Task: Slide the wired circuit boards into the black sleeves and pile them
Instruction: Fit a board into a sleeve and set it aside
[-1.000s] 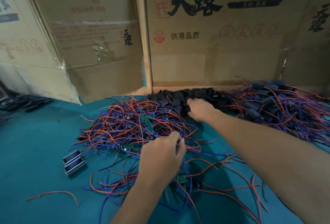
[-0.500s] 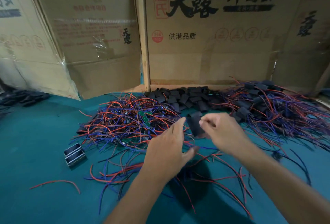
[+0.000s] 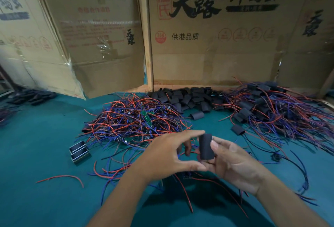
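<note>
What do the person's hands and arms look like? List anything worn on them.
Both the left hand and the right hand are bare: no gloves, rings, watch or bands show. The forearms are uncovered too; no sleeve reaches into view, and no markings are visible on either one.

Place: small assembly workshop where I work.
Signs: my green bench (image 3: 36, 154), heaped wired boards (image 3: 137, 118), loose black sleeves (image 3: 182, 98), cardboard cartons (image 3: 216, 45) as walls.

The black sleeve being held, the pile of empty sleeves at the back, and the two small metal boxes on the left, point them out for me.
black sleeve (image 3: 205, 146), head view, middle of its flat face.
empty sleeves pile (image 3: 184, 98), head view, centre of the heap.
metal boxes (image 3: 79, 151), head view, where the two meet.
</note>
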Motion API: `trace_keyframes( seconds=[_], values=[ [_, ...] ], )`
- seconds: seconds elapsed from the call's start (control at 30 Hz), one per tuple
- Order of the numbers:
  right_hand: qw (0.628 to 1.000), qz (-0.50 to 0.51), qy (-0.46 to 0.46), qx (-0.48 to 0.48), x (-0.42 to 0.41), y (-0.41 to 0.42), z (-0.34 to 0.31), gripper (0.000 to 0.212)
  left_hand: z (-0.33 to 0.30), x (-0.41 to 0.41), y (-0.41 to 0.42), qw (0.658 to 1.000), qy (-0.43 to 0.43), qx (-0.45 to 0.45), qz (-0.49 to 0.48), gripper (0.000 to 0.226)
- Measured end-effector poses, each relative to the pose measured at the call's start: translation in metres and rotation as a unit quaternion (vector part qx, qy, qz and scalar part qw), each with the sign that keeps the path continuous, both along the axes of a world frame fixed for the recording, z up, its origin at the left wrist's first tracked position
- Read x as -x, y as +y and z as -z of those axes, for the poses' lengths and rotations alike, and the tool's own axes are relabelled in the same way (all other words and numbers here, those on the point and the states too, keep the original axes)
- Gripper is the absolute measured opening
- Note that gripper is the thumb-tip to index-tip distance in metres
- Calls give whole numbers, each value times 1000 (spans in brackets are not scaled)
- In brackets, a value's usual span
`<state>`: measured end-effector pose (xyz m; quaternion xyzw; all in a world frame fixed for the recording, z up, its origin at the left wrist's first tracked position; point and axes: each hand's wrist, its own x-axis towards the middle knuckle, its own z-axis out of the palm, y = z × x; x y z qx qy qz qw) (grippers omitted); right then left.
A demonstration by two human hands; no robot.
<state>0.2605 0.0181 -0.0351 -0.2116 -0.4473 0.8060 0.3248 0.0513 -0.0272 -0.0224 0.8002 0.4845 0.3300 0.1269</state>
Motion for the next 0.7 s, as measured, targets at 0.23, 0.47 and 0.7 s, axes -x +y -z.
trace_keyframes(
  seconds=[0.23, 0.47, 0.7],
  values=[
    [992, 123, 2, 20, 8, 8, 12, 11, 12, 71, 26, 951, 8, -31, -306, 14],
    [987, 159, -5, -8, 10, 7, 12, 35, -6, 88, 76, 914, 151, 41, -373, 22],
    [991, 120, -34, -43, 13, 6, 15, 34, -28, 103, 98, 874, 312, 86, -364, 24]
  ],
)
